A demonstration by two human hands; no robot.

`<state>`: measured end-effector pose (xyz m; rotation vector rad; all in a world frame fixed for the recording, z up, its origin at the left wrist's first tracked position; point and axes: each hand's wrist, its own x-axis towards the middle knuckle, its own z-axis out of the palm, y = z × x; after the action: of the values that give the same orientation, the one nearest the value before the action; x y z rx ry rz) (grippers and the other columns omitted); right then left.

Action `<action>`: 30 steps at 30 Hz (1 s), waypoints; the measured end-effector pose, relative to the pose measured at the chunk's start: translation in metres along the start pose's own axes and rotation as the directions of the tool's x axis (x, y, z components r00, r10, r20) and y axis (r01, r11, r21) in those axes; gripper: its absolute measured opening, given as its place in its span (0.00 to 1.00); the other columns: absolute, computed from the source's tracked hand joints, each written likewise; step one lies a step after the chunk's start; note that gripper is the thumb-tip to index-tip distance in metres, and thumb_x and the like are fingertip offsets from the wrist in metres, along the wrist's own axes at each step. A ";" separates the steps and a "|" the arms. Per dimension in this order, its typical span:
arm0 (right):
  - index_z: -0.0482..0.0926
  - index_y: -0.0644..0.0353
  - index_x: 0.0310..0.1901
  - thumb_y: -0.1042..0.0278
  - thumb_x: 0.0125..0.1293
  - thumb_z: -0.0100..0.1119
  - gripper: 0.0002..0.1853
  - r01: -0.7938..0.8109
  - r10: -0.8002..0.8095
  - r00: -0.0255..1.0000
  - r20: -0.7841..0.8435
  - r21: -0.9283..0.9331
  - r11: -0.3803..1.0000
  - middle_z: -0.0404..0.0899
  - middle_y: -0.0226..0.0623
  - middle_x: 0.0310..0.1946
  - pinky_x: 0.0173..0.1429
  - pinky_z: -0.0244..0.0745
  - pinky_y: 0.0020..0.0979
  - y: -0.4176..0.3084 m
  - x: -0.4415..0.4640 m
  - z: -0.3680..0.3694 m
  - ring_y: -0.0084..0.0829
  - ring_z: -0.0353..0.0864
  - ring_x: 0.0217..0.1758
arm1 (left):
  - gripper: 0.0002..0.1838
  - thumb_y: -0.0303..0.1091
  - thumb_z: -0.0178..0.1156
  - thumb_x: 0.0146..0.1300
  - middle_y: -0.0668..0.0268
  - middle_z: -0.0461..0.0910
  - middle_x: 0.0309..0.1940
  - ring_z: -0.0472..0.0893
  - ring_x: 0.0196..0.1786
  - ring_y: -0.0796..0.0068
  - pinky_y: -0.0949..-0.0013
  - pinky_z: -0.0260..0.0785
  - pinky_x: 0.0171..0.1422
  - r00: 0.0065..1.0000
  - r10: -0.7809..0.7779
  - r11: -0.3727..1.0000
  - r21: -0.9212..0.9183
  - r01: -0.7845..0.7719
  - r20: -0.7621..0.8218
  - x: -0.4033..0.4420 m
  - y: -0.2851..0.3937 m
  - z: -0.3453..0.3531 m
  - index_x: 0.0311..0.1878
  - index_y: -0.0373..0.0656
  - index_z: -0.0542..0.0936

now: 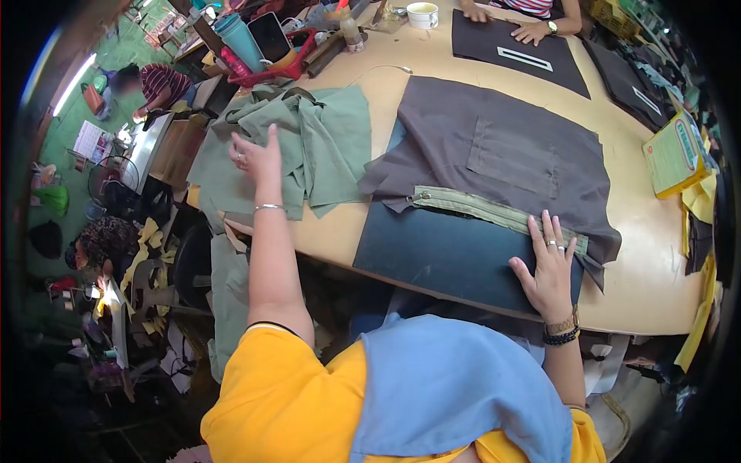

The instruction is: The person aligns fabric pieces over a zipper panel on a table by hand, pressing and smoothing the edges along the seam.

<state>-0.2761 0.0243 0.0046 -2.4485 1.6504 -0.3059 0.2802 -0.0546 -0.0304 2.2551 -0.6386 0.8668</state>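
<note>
Right hand (549, 266), palm down with the fingers spread, is laid across the right end of the olive zipper (490, 208); nothing is seen clenched in it. By the zipper, the near edge of the dark cloth (502, 139) is bordered, and beneath that edge a dark board (448, 251) is partly covered on the worktop (648, 266). From this hand the zipper's long axis is carried leftward and slightly away from the person's body, toward the pull (419, 197) near its left end. The left hand (258, 158) is held over the heaped green cloth (332, 147), left of the dark cloth, with its thumb set apart from the fingers; whether any fold is gripped cannot be told. Between that hand and the pull, green cloth and a corner of the dark cloth are interposed. Even at the pull, the zipper is more nearly reached from the right hand.
</note>
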 end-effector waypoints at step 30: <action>0.85 0.51 0.40 0.61 0.57 0.68 0.10 0.473 -0.684 0.722 -0.108 0.799 0.372 0.86 0.33 0.52 0.81 0.46 0.65 -0.055 -0.003 -0.056 0.41 0.76 0.69 | 0.14 0.38 0.53 0.68 0.54 0.74 0.30 0.75 0.33 0.52 0.52 0.68 0.46 -0.371 0.902 0.218 -0.507 0.834 -0.222 -0.078 0.171 -0.318 0.33 0.34 0.75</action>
<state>-0.2434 0.0463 0.0727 -2.0771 0.2681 -0.6303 -0.0087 0.0675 0.1644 0.1743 -1.9031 -1.9199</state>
